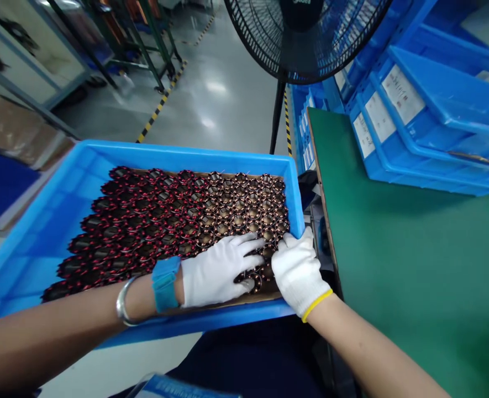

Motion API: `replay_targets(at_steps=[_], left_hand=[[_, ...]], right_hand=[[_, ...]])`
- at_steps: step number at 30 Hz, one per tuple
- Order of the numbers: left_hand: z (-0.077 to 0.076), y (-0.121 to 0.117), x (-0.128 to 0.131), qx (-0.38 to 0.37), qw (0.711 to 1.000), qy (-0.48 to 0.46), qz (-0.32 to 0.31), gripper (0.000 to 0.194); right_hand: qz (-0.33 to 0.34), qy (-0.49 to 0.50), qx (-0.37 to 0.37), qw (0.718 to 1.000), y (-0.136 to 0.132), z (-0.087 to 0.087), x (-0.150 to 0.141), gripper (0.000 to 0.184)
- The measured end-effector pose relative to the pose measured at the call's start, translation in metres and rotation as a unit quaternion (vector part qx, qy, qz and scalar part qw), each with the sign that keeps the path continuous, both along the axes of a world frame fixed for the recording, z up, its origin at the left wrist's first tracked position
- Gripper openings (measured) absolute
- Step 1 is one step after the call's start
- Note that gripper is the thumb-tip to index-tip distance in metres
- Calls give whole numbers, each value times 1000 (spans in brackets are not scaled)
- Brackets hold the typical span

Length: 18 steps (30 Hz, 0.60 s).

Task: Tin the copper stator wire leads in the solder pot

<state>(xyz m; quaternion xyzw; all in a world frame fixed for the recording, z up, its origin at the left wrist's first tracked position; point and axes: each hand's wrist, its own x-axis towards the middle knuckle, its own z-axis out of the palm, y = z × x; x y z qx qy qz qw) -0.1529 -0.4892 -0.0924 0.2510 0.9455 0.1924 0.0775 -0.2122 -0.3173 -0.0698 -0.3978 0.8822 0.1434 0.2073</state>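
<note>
A blue plastic bin [186, 155] stands in front of me, holding tight rows of small ring-shaped wound coils. Those on its left side are dark red coils [132, 221]; on the right they are copper-coloured coils [238, 207]. My left hand [223, 268], in a white glove, lies over the copper-coloured coils near the bin's front right, fingers spread. In a white glove with a yellow cuff, my right hand [298, 271] is closed over the bin's right rim. Its fingertips are partly hidden. Beneath the coils, a strip of brown cardboard [269, 291] shows along the front.
To the right runs a green-topped table [401, 249] with labelled blue bins [430, 121] on it. A black fan [302, 38] on a stand rises behind the bin. Cardboard boxes [20, 130] are at the left. Yellow-black tape [161, 105] marks the floor.
</note>
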Motion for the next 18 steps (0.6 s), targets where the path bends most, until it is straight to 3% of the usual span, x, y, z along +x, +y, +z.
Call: replay_targets(at_steps=[3,7,12,15,18], left_hand=[[5,-10,0,4,999,3,41,40],[7,-25,-2,-4,997,17,69,41],[4,-28,-3,-23,997,5,70,41],[3,-14,1,-21,997,19,74,43],[-1,9,3,-16,997,32,68,45]], right_hand=[[30,-3,-7,1000,4,6,-5,36],[41,-13,-24,999,12,18,-14,14],[30,-12,-114,993,27,50,-21,23],[-2,59,-173,983,62,75,-28,16],[-71,160,-166,970,134,86,-47,17]])
